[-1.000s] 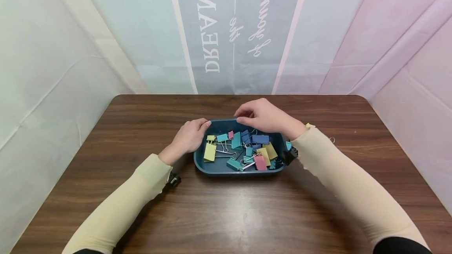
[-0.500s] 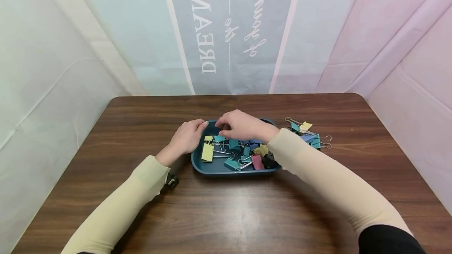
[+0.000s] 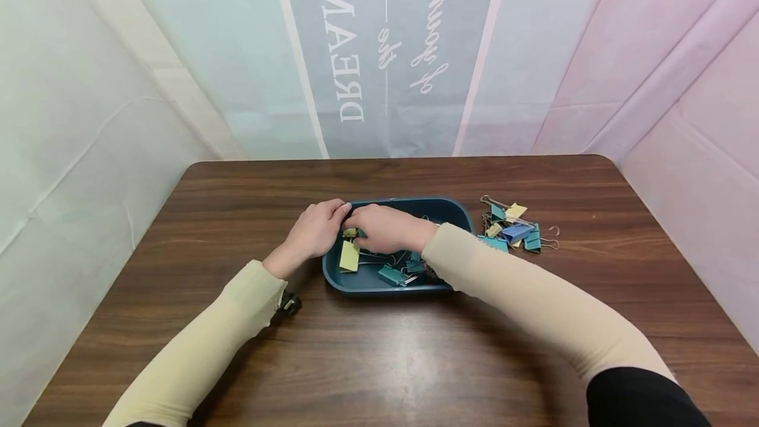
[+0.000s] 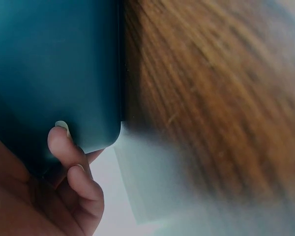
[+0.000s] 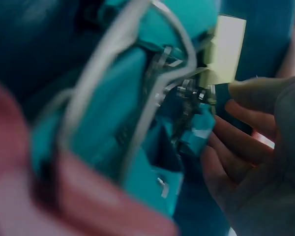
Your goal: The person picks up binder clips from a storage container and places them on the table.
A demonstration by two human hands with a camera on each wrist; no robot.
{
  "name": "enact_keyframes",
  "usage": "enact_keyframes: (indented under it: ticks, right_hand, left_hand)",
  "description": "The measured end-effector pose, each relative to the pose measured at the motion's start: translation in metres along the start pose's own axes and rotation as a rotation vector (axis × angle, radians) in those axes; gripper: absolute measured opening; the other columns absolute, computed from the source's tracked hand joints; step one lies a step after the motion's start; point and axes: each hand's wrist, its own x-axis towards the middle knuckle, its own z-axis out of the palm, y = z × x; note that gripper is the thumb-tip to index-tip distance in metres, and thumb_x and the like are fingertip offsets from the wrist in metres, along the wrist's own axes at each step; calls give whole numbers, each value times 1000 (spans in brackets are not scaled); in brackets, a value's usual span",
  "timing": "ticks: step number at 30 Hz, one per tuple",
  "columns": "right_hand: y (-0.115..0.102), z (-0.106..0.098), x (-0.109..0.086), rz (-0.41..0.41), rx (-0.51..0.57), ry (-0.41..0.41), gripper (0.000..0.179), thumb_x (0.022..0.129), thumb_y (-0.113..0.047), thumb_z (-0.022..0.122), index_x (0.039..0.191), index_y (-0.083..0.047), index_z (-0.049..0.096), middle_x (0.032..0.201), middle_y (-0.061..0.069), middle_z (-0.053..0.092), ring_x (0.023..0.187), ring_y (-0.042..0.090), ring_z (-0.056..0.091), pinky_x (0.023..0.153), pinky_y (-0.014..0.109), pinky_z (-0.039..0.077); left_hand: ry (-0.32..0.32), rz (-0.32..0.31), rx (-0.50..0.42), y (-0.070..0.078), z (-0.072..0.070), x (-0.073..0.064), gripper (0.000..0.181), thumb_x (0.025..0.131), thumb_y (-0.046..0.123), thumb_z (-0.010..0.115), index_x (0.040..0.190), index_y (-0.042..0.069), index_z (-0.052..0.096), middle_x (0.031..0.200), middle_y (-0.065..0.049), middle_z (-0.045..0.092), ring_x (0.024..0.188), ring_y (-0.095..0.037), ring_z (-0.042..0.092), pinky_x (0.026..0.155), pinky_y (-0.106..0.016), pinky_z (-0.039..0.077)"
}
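Note:
My left hand (image 3: 317, 226) grips the left rim of a dark blue tray (image 3: 388, 290). In the left wrist view that hand's curled fingers (image 4: 64, 145) lie against the tray's smooth blue surface. My right hand (image 3: 382, 228) reaches down into the tray's left part, among binder clips. Beside its thumb is a large yellow binder clip (image 3: 349, 257), and a small yellow one (image 3: 350, 233) is partly covered. The right wrist view has its fingers (image 5: 236, 140) loosely bent around a small teal binder clip (image 5: 199, 129), with no firm pinch visible. Teal binder clips (image 3: 391, 275) lie under the wrist.
Just right of the tray, a loose pile of teal, yellow and blue binder clips (image 3: 516, 229) lies on the brown wooden table (image 3: 249, 190). The right forearm hides part of the tray. A printed curtain (image 3: 391, 51) hangs behind the table.
My right hand has moved left and lower, from above the tray's far rim into its left part. The clip pile on the right has come into view. My left hand keeps its hold.

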Motion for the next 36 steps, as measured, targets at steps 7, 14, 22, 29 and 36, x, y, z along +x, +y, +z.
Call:
enact_keyframes:
  ticks: [7, 14, 22, 29, 36]
  right_hand:
    - [0, 9, 7, -27, -32, 73, 25, 96, -11, 67, 120, -14, 71, 116, 1, 68, 107, 14, 63, 93, 30, 49]
    - [-3, 10, 9, 3, -37, 82, 15, 95, -17, 70, 109, -18, 74, 107, -4, 70, 97, 11, 64, 85, 30, 51]
    - [-3, 14, 9, 25, -23, 133, 9, 95, -15, 69, 101, -18, 74, 100, -5, 69, 86, 9, 62, 80, 29, 52]
    - [0, 14, 8, 18, 3, 164, 10, 95, -11, 68, 102, -15, 73, 101, -2, 68, 88, 9, 62, 81, 26, 51]
    - [-2, 5, -2, 21, 15, 218, 13, 94, -8, 66, 103, -14, 73, 102, -1, 67, 85, 9, 60, 77, 24, 50]
  left_hand:
    - [9, 2, -1, 1, 0, 0, 36, 110, 34, 35, 94, 16, 62, 73, -3, 58, 62, -21, 53, 58, -35, 43]
    - [11, -3, 11, 0, 0, -1, 36, 110, 34, 34, 98, 16, 62, 72, -4, 57, 59, -22, 52, 56, -36, 41]
    - [29, 1, 18, 0, 2, 0, 35, 110, 33, 35, 99, 16, 64, 72, -4, 57, 60, -22, 52, 56, -36, 41]
    - [28, 2, 21, 0, 2, 0, 35, 110, 33, 36, 103, 16, 65, 74, -3, 58, 60, -21, 52, 56, -36, 41]
    - [15, 5, 23, 0, 1, -1, 34, 110, 32, 36, 109, 15, 66, 70, -5, 53, 57, -22, 50, 55, -36, 40]
